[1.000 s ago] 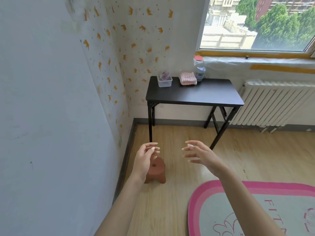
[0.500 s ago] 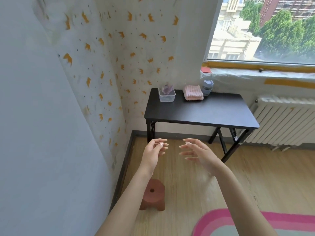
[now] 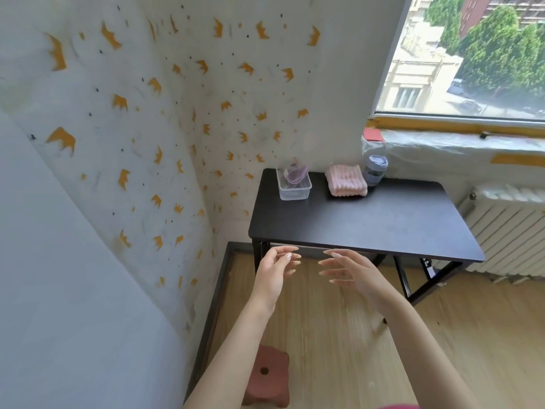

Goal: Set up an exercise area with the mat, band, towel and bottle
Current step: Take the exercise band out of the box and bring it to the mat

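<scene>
On the far edge of a black table [image 3: 383,228] stands a clear plastic box [image 3: 294,187] with a purple band [image 3: 295,175] inside. To its right lies a folded pink towel [image 3: 347,180], and a clear bottle [image 3: 374,169] with a lilac band stands beside the towel. My left hand [image 3: 274,273] and my right hand [image 3: 351,273] hover side by side just short of the table's near edge, palms facing each other, fingers relaxed, holding nothing. A sliver of the pink mat [image 3: 398,406] shows at the bottom edge.
A small reddish-brown stool [image 3: 267,376] stands on the wooden floor by the left wall, under my left forearm. A white radiator [image 3: 513,231] runs below the window at the right. Crown-patterned wallpaper covers the corner walls behind the table.
The view has moved closer to the table and tilted up. The mat has slid almost out of sight. Both hands kept their pose and now reach the table's near edge.
</scene>
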Available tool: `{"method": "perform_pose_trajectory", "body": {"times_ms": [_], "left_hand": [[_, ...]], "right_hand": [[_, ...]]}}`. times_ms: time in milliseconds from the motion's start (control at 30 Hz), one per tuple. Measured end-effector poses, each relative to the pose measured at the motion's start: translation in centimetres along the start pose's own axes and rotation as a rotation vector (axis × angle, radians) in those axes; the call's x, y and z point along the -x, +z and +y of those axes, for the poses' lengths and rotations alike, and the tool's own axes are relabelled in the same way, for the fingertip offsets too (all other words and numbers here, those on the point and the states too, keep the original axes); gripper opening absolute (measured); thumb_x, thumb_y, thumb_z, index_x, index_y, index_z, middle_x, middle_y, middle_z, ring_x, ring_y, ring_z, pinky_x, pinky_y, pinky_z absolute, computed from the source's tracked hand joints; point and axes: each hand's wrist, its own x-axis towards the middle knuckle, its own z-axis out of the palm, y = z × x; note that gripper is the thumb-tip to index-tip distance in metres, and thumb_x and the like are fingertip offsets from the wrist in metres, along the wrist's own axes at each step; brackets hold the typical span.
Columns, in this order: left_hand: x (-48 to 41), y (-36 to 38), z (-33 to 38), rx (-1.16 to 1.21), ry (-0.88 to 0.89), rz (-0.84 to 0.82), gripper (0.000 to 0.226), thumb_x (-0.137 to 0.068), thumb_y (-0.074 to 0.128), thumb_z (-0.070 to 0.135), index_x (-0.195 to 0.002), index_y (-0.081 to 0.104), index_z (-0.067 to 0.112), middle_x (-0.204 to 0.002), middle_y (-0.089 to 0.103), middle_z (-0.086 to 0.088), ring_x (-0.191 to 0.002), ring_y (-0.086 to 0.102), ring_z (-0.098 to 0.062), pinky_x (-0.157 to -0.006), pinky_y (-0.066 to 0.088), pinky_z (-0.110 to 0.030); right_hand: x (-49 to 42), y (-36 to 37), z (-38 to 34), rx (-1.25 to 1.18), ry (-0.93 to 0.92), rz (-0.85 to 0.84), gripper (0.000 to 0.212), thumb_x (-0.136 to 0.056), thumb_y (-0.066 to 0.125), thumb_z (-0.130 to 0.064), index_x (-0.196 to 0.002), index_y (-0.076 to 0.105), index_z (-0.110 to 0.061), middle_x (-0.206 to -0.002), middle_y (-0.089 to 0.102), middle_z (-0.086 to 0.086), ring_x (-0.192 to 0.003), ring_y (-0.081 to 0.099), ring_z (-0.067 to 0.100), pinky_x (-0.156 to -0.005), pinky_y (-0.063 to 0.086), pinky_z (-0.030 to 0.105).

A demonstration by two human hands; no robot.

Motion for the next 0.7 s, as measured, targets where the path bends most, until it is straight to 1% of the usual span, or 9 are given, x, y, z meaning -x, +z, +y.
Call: {"method": "perform_pose_trajectory", "body": {"times_ms": [133,267,500,700], "left_hand": [[-4.4,-0.2,0.6,0.020,-0.010,-0.031,0.017,-0.099,0.045,0.018,-0.103,0.061,0.023,-0.101,0.066,0.005,-0.097,0.064,-0.011,-0.084,0.052,-0.019],[-8.9,-1.0,1.8,0.037,-0.009,-0.077,0.017,-0.099,0.045,0.017,-0.100,0.061,0.024,-0.098,0.067,0.006,-0.094,0.065,-0.009,-0.080,0.052,-0.017],[-14.7,-2.3,3.0,0.020,0.005,-0.115,0.015,-0.099,0.045,0.019,-0.102,0.059,0.023,-0.103,0.065,0.005,-0.097,0.063,-0.013,-0.075,0.051,-0.012],[-18.6,-3.0,3.5,0.029,0.012,-0.142,0.014,-0.099,0.046,0.019,-0.103,0.059,0.023,-0.104,0.064,0.005,-0.097,0.064,-0.013,-0.075,0.052,-0.012]], "right_hand": [[-3.4,0.1,-0.9,-0.050,0.021,0.035,0.024,-0.100,0.047,-0.024,-0.115,0.062,-0.015,-0.107,0.072,0.006,-0.094,0.071,0.022,-0.093,0.053,0.042],[-7.1,0.5,-2.7,-0.090,0.047,0.076,0.023,-0.099,0.049,-0.025,-0.114,0.064,-0.016,-0.107,0.072,0.006,-0.095,0.071,0.021,-0.094,0.053,0.042],[-12.3,1.7,-5.2,-0.098,0.029,0.095,0.023,-0.099,0.047,-0.025,-0.114,0.063,-0.017,-0.108,0.072,0.006,-0.095,0.071,0.019,-0.091,0.052,0.039],[-16.2,1.9,-6.5,-0.115,0.041,0.113,0.022,-0.100,0.047,-0.023,-0.113,0.062,-0.015,-0.108,0.071,0.007,-0.098,0.070,0.022,-0.094,0.051,0.040]]}}
